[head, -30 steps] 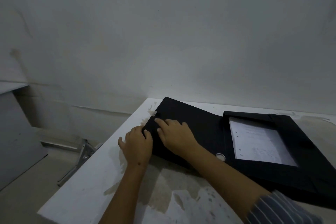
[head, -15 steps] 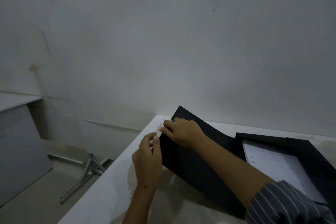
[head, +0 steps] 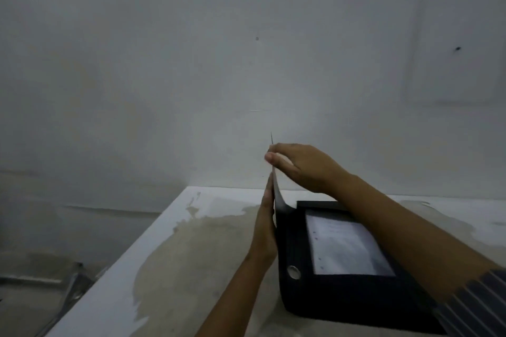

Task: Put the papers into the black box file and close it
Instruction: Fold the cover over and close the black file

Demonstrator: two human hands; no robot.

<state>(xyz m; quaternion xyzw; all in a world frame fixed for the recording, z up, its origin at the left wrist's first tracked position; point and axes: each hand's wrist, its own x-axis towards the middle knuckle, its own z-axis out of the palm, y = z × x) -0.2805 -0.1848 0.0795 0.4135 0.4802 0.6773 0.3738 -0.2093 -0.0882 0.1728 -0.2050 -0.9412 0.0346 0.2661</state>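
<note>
The black box file lies on the white table at the lower right, with white papers lying inside between its folded-in flaps. Its lid stands almost upright along the file's left side, seen edge-on. My right hand pinches the lid's upper edge between thumb and fingers. My left hand lies flat against the lid's outer face, fingers straight. A round metal finger ring shows on the file's spine.
The white table is stained with a large brownish patch to the left of the file. Its left edge drops to the floor, where a metal bracket lies. A plain wall stands close behind the table.
The lid lay flat open to the left a second ago. Both hands have lifted it up and swung it rightward to near vertical. The camera has tilted up and turned right.
</note>
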